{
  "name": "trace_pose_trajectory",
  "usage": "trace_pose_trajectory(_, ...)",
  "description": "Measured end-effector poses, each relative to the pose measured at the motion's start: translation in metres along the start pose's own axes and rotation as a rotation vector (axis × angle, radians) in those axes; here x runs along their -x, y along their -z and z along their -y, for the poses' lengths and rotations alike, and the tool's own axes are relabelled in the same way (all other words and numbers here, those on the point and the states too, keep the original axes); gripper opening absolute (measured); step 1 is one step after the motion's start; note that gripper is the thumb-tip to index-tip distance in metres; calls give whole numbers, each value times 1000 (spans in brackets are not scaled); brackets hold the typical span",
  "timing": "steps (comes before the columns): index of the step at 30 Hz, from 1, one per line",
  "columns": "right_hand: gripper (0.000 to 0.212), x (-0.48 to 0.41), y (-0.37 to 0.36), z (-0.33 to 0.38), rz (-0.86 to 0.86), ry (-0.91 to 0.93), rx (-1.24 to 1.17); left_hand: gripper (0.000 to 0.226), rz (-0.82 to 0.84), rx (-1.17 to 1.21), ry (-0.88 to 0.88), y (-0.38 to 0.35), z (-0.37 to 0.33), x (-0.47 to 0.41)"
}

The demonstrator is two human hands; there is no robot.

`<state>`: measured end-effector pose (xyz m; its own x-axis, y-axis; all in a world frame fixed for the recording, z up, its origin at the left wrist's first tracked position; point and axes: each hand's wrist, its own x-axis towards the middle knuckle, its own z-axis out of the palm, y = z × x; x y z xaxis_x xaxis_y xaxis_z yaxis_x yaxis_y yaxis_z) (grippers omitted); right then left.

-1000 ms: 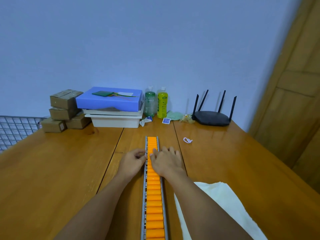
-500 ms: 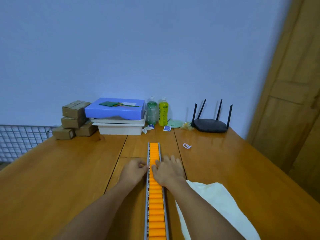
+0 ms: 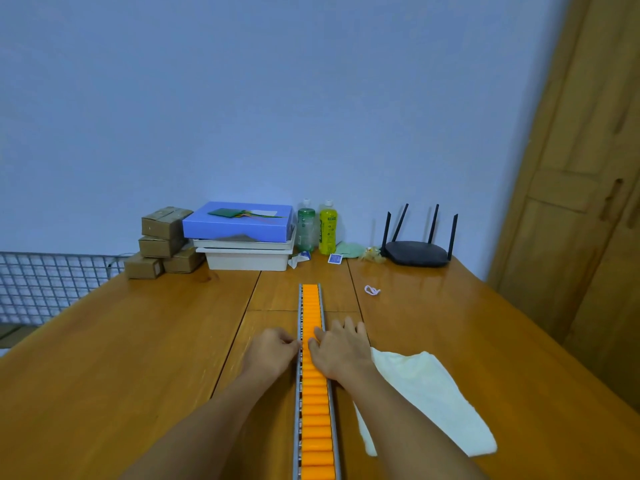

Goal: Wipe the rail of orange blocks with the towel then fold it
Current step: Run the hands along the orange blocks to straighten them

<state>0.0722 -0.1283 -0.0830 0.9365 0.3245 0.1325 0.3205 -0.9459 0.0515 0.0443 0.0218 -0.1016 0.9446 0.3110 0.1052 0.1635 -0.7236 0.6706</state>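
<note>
A long grey rail of orange blocks (image 3: pixel 313 420) runs down the middle of the wooden table (image 3: pixel 121 358) toward me. My left hand (image 3: pixel 272 353) sits at the rail's left side, fingers curled, fingertips pinched against its grey edge. Palm down over the rail's right side lies my right hand (image 3: pixel 343 353), fingers spread, thumb on the orange blocks. A cream towel (image 3: pixel 429 396) lies flat on the table right of the rail, partly hidden under my right forearm. Neither hand touches the towel.
At the table's far edge stand brown cartons (image 3: pixel 162 242), a blue box on white trays (image 3: pixel 239 225), two bottles (image 3: pixel 327 227) and a black router (image 3: pixel 417 252). A small white loop (image 3: pixel 372 291) lies right of the rail's far end. A wooden door (image 3: pixel 588 202) is at right.
Both hands have slid a little toward me along the rail. My head has tilted up, so more wall shows. The towel has not moved.
</note>
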Motion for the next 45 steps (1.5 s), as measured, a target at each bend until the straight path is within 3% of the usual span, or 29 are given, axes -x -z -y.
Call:
trace_pose_trajectory(12,48,41,5,4,-19,-7,-42,25,22,-61,32,7,-3,36)
trace_pose_trajectory(45,52,153,20,17,33,-89,-149,10,-9,-23,-34,18,-6,151)
